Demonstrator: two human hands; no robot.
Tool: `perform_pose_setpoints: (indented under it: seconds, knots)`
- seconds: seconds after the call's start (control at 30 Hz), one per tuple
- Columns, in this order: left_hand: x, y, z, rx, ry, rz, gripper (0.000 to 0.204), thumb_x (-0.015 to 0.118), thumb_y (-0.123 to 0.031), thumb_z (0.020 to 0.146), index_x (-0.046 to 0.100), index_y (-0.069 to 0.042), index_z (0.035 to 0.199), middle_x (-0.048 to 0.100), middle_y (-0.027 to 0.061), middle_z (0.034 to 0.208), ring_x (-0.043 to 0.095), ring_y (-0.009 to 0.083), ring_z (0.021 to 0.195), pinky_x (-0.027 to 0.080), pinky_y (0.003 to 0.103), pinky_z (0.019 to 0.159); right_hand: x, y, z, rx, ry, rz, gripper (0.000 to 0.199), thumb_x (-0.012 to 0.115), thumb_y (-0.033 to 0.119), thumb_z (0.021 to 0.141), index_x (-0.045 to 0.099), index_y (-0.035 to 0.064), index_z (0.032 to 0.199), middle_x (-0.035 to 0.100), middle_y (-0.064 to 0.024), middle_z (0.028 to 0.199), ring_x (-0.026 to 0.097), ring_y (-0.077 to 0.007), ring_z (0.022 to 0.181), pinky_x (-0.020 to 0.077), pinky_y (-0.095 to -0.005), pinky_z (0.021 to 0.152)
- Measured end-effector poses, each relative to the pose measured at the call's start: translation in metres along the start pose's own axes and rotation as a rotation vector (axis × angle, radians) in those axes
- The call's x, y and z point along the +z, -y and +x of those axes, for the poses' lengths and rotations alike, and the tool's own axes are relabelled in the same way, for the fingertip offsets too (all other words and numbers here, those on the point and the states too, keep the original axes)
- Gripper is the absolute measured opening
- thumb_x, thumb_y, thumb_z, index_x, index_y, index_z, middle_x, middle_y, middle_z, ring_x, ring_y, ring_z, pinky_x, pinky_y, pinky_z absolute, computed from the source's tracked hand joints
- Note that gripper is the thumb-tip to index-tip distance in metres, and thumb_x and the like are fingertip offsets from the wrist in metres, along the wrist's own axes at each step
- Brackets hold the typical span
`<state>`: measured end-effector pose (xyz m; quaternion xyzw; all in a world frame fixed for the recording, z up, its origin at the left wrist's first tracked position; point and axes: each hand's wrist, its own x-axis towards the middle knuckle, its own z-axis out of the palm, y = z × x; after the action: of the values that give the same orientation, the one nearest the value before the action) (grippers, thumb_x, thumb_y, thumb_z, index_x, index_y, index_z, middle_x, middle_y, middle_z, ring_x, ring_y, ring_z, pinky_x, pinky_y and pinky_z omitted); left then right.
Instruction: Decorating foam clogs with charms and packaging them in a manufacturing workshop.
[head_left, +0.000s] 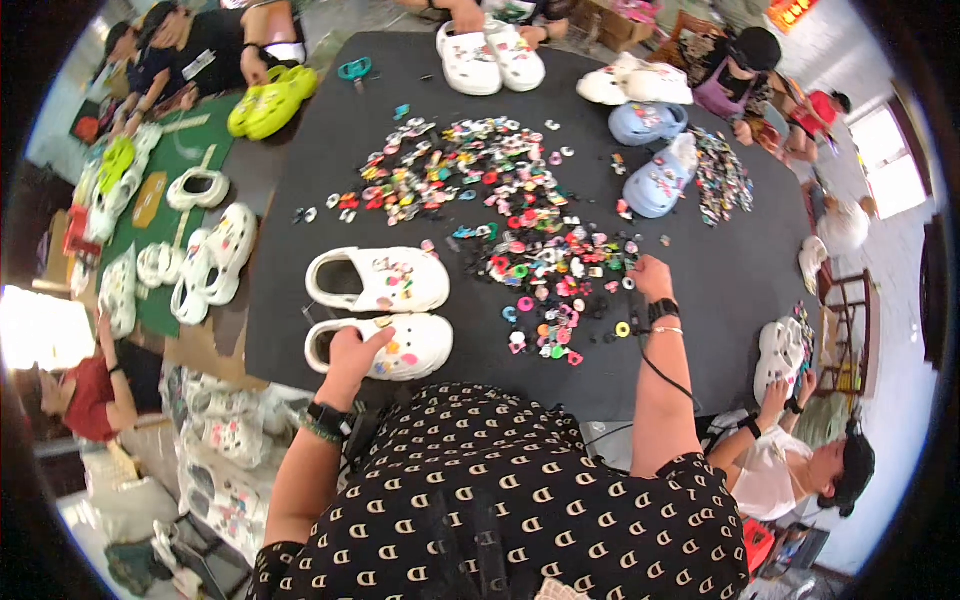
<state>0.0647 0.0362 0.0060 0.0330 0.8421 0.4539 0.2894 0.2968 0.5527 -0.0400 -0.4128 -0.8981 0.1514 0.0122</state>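
Note:
My left hand [352, 358] grips the nearer white clog [425, 345] at its foot opening, thumb over the upper. Colourful charms dot the toe of that clog. Just beyond it lies a second white clog [405, 279], also with charms on top. Both point right on the black table [300, 225]. Out to the right, my right hand [653, 279] has its fingers pinched together at the edge of a spread-out heap of small shoe charms [570, 265]. Whatever is between those fingertips is too small or hidden to make out.
Light-blue clogs [655, 185] and white clogs [630, 80] stand at the far right beside another charm pile [722, 175]. Across the table, a person's hands are at white clogs [490, 60]. A green table [185, 140] with more clogs is at left. Co-workers sit around.

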Motion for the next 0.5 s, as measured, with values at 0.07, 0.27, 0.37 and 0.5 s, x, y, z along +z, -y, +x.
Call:
perform_pose_setpoints:
  seconds: [0.07, 0.27, 0.37, 0.5]
  knots:
    - [0.003, 0.006, 0.005, 0.029, -0.053, 0.128, 0.052, 0.08, -0.043, 0.069, 0.062, 0.006, 0.07, 0.062, 0.0115, 0.066, 0.058, 0.0175, 0.061, 0.045, 0.034, 0.056, -0.001, -0.008, -0.006, 0.009, -0.026, -0.082, 0.02, 0.063, 0.019, 0.075, 0.063, 0.0001, 0.081, 0.065, -0.0226, 0.084, 0.062, -0.0412, 0.086, 0.0493, -0.0487, 0.075]
    - [0.004, 0.004, 0.002, 0.044, -0.027, 0.029, 0.053, 0.08, -0.043, 0.069, 0.061, 0.006, 0.07, 0.062, 0.0134, 0.067, 0.058, 0.0196, 0.061, 0.046, 0.036, 0.058, -0.001, -0.003, -0.041, 0.055, -0.204, 0.145, 0.02, 0.06, 0.02, 0.084, 0.063, 0.0004, 0.089, 0.067, -0.0184, 0.081, 0.066, -0.0349, 0.08, 0.0512, -0.042, 0.071]
    - [0.0, 0.005, -0.001, 0.018, -0.024, 0.062, 0.053, 0.08, -0.044, 0.069, 0.06, 0.006, 0.07, 0.062, 0.0136, 0.068, 0.058, 0.0194, 0.062, 0.046, 0.036, 0.058, -0.013, 0.031, -0.058, 0.032, -0.132, 0.286, 0.02, 0.064, 0.02, 0.085, 0.063, 0.0006, 0.091, 0.068, -0.0147, 0.08, 0.067, -0.0255, 0.075, 0.0521, -0.0351, 0.066]
    - [0.002, 0.016, 0.005, 0.074, -0.031, 0.12, 0.054, 0.077, -0.045, 0.072, 0.058, 0.005, 0.069, 0.061, 0.0142, 0.068, 0.057, 0.0202, 0.063, 0.046, 0.036, 0.059, -0.014, 0.089, -0.08, -0.031, 0.027, 0.614, 0.017, 0.065, 0.014, 0.086, 0.064, -0.0004, 0.095, 0.07, -0.0105, 0.085, 0.067, -0.0148, 0.074, 0.0527, -0.0275, 0.065]
